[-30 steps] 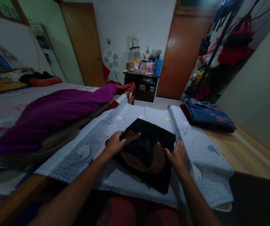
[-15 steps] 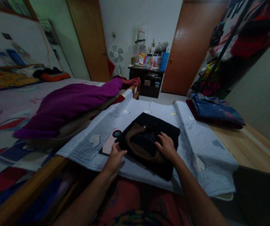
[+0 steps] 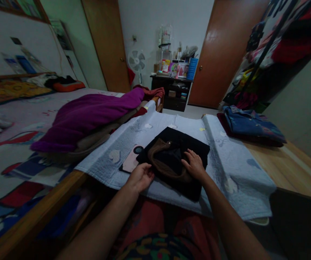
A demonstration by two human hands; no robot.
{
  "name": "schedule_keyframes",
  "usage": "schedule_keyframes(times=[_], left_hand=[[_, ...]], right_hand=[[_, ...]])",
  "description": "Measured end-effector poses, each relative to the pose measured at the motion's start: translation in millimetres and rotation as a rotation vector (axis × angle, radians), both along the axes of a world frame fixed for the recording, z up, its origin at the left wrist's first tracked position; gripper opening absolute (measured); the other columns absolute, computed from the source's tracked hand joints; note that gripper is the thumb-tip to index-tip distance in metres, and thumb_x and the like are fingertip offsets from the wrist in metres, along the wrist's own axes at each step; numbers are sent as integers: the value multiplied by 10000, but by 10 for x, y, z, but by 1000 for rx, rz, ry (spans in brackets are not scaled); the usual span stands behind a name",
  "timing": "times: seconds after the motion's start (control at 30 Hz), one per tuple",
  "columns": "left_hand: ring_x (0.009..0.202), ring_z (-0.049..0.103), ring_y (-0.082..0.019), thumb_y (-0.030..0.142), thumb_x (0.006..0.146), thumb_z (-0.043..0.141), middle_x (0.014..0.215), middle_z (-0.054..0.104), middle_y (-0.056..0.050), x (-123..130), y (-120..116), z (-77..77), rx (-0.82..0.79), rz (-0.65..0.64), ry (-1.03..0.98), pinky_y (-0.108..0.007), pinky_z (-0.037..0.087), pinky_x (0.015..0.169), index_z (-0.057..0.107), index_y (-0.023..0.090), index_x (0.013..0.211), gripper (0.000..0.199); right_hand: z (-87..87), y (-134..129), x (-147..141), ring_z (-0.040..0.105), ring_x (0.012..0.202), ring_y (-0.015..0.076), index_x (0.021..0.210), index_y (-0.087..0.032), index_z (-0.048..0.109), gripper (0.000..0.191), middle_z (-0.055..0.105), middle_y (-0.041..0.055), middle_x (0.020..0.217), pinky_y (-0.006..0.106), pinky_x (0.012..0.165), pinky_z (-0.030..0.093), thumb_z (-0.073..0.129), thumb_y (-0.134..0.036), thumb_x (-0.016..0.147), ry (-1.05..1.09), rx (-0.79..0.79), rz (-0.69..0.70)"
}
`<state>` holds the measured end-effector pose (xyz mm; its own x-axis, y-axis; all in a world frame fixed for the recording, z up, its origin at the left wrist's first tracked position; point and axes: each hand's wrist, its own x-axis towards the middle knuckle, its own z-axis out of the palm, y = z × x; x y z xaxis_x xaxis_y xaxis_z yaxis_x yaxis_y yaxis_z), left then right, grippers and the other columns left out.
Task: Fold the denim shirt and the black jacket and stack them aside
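Observation:
A folded black garment (image 3: pixel 181 139) with a brown collar (image 3: pixel 158 162) lies on a light blue quilted cloth (image 3: pixel 133 126) in front of me. My right hand (image 3: pixel 194 165) rests flat on its right part, fingers stretched out by the collar. At the garment's lower left edge is my left hand (image 3: pixel 141 177), palm turned inward and fingers loosely bent, with nothing seen in them. A pink phone (image 3: pixel 131 159) with a round dark camera ring lies just beyond the left hand, its right side against the garment.
A folded blue denim garment (image 3: pixel 250 124) lies on a dark red one at the right, on a wooden surface (image 3: pixel 282 162). To the left, a purple blanket (image 3: pixel 90 112) is heaped on the bed's edge. A fan (image 3: pixel 137 61) and a dark cabinet (image 3: pixel 173 99) stand farther back.
My left hand has moved right from the phone's side to the garment's lower left edge, turning its palm inward. My right hand stays on the garment. The view has shifted slightly.

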<state>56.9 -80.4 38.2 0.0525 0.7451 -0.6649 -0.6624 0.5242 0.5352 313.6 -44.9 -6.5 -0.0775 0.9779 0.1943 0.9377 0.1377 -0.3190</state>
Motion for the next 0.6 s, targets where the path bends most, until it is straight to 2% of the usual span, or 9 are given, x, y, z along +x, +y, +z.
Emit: schedule_keyframes(times=[0.07,0.2,0.33,0.47,0.6], left_hand=[[543,565,-108,46,665,541,599,575,21,19,18,-23,2,-43,63,-234,457,562,505,179,664,138],[505,518,-70,29,615,575,597,558,54,78,-16,-97,70,-48,177,-186,391,508,490,176,674,180],[563,559,-79,29,592,599,716,603,57,122,-93,-124,226,-123,209,-179,396,518,501,201,854,328],[625,617,-119,82,648,643,833,640,39,165,-129,-69,188,-178,186,-243,465,578,451,249,1008,441],[714,661,-169,175,702,716,941,692,-38,224,-99,-17,128,-207,166,-307,506,632,526,218,1037,388]], right_hand=[[-13,3,5,334,1364,265,1293,-182,526,463,410,131,1460,485,1100,246,472,-411,894,5,12,-1],[-38,8,19,341,1360,266,1290,-193,530,456,417,124,1455,483,1097,251,473,-410,893,16,25,1],[-18,18,49,347,1355,265,1284,-182,537,458,419,135,1451,473,1094,262,489,-407,888,36,10,21],[126,59,95,401,1319,247,1220,-150,584,422,481,143,1396,414,1079,307,487,-397,891,74,-23,80],[344,215,160,574,1098,221,1075,-164,658,314,646,110,1160,339,961,414,465,-338,897,136,-7,79]])
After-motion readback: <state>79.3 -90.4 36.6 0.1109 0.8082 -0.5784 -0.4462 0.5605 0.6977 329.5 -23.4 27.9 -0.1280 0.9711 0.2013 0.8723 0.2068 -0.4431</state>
